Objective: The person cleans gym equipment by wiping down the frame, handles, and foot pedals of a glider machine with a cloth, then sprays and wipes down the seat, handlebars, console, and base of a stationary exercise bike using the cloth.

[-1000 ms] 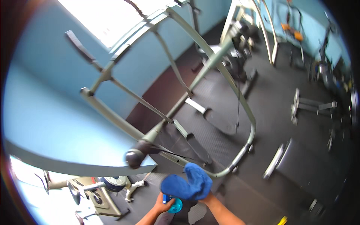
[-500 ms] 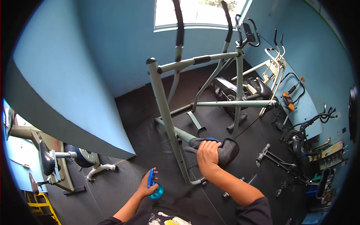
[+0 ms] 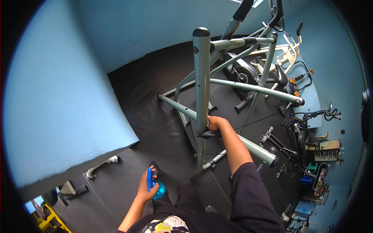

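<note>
My left hand (image 3: 144,189) is closed around a spray bottle (image 3: 159,191) with a blue trigger head and a clear teal body, held low in front of me. My right hand (image 3: 216,123) reaches to the pale grey-green upright post (image 3: 202,77) of an elliptical trainer, where the post meets a low slanting bar (image 3: 256,150). Its fingers are mostly hidden behind the post. A dark grey cloth (image 3: 210,134) shows just below that hand, against the post and bar.
A blue wall corner (image 3: 89,116) juts in at the left. Behind the trainer stand an exercise bike (image 3: 241,73) and a white-framed machine (image 3: 285,58). More equipment lines the right wall. A yellow frame (image 3: 50,219) is at lower left, on black rubber flooring (image 3: 136,97).
My right hand and the cloth have moved from the low bar's near end to the upright post. My view has shifted closer to the trainer. The spray bottle stays in my left hand.
</note>
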